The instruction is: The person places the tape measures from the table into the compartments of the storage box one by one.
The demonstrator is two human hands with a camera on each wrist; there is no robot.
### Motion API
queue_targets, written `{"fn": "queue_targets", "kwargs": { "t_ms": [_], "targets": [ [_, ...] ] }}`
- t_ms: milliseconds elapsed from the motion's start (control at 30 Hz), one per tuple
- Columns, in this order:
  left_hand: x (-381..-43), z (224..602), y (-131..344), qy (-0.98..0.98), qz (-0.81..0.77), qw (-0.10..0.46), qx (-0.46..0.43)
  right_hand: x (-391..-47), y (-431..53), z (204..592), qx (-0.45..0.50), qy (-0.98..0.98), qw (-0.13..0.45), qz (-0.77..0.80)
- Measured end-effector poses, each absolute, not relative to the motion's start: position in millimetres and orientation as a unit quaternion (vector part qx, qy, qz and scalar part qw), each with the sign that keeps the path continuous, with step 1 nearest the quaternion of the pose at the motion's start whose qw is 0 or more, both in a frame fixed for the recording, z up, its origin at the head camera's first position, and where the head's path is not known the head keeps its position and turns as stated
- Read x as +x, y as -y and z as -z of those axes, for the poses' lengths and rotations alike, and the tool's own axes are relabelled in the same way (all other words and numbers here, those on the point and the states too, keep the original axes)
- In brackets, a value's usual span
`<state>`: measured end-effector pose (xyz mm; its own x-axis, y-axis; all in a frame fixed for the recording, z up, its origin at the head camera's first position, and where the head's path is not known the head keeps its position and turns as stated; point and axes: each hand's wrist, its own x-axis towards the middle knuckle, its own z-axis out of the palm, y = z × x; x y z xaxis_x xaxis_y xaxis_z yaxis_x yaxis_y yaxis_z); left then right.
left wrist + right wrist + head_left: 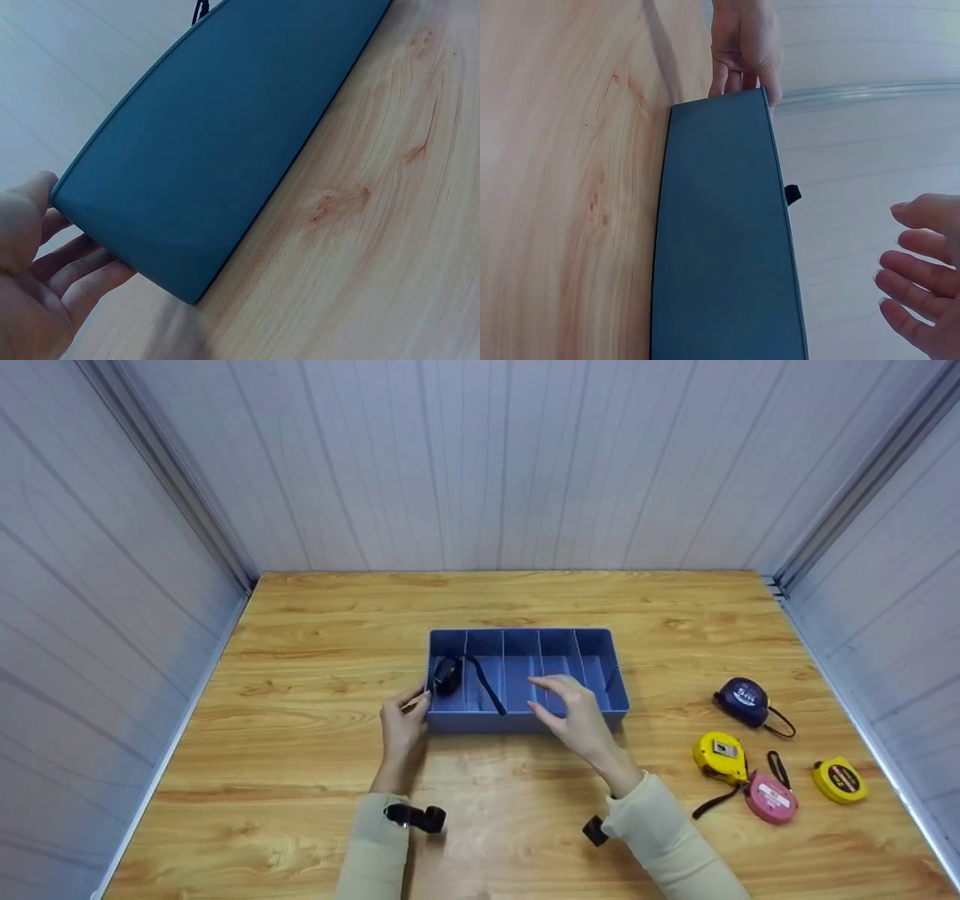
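A blue box (480, 724) with a row of narrow compartments sits on the table. My left hand (403, 725) holds it by its left end; in the left wrist view the thumb is at the rim and the fingers (94, 281) bend against the end wall. In the leftmost compartment lies a black tape measure (448, 676), its strap (487, 688) trailing rightward to the front rim. Over the box's right part, my right hand (581, 724) hovers with thumb and fingers apart and nothing between them. The right wrist view also shows that hand (930, 274) beside the rim.
Right of the box lie a dark blue tape measure (742, 703), a yellow one with a metal clip (718, 757), a pink tape measure (771, 799) and a smaller yellow tape measure (840, 781). Pale panel walls (480, 465) stand around the wooden table (300, 675).
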<state>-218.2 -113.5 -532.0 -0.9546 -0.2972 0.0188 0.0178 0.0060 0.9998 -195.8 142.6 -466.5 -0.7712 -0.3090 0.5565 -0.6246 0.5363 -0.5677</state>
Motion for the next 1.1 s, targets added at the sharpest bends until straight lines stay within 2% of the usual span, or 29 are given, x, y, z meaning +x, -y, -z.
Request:
{"fn": "queue_targets", "kwargs": {
  "t_ms": [400, 633, 1100],
  "targets": [
    [-214.2, 523.5, 113.4, 0.702, 0.697, 0.111, 0.093, -182.4, -169.9, 469.0, 0.252, 0.847, 0.243, -0.4],
    [-218.2, 531.2, 113.3, 0.696, 0.702, 0.113, 0.101, -172.2, -185.6, 472.2, 0.211, 0.856, 0.224, -0.415],
    [-218.2, 531.8, 113.4, 0.691, 0.707, 0.102, 0.113, -157.9, -212.4, 479.7, 0.154, 0.871, 0.244, -0.398]
  ]
}}
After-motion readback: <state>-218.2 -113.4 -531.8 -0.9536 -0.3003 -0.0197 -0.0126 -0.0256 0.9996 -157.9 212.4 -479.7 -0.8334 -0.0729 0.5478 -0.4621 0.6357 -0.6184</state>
